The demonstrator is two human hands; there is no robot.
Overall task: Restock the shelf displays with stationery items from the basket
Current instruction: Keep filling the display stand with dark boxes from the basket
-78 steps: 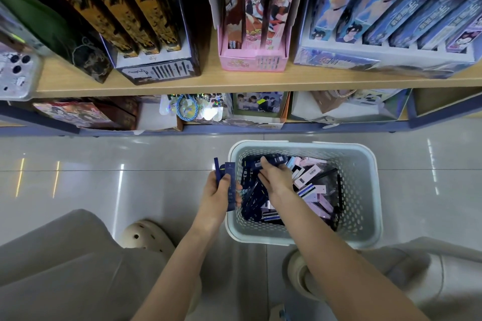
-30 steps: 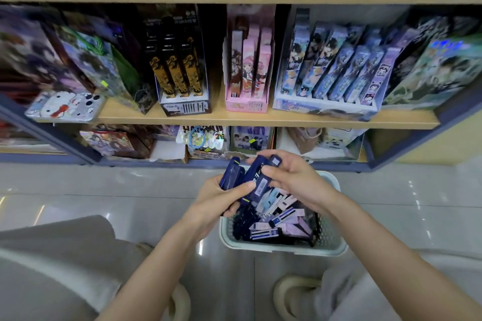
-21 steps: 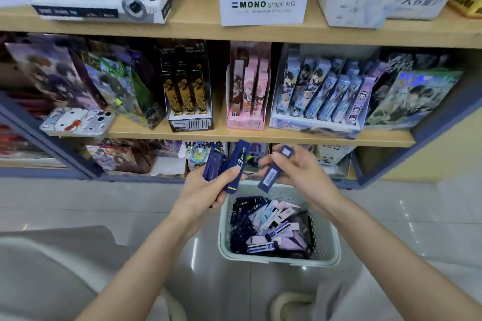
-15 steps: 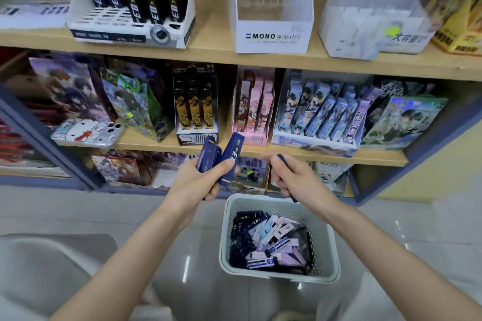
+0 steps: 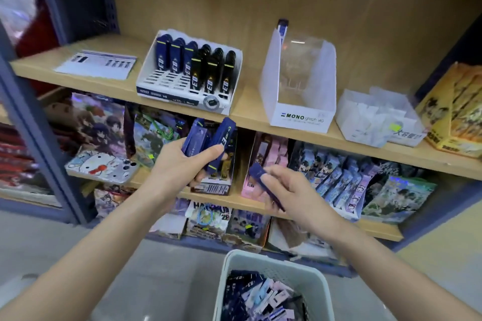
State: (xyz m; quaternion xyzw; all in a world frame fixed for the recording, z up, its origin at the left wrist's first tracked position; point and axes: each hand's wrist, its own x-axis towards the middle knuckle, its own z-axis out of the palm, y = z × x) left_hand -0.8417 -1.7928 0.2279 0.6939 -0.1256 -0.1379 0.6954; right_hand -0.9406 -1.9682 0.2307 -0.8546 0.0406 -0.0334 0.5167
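My left hand (image 5: 180, 164) grips a small bundle of dark blue stationery packs (image 5: 208, 138), held up in front of the middle shelf. My right hand (image 5: 287, 190) pinches one more dark blue pack (image 5: 260, 177) just right of the bundle. On the upper shelf stands a white display box (image 5: 182, 91) with blue and black packs of the same kind in its back rows; its front slots are bare. The pale basket (image 5: 281, 266) with several blue, pink and white packs sits on the floor at the bottom edge.
Right of the display box stand a clear MONO graph box (image 5: 300, 114), a low white box (image 5: 378, 125) and a yellow box (image 5: 453, 112). A printed sheet (image 5: 96, 64) lies at the left. Lower shelves are packed with illustrated card boxes.
Both hands rose from the basket with the blue packs. My view tilted upward, so the upper shelf and its display box now fill the frame and the basket sank to the bottom edge.
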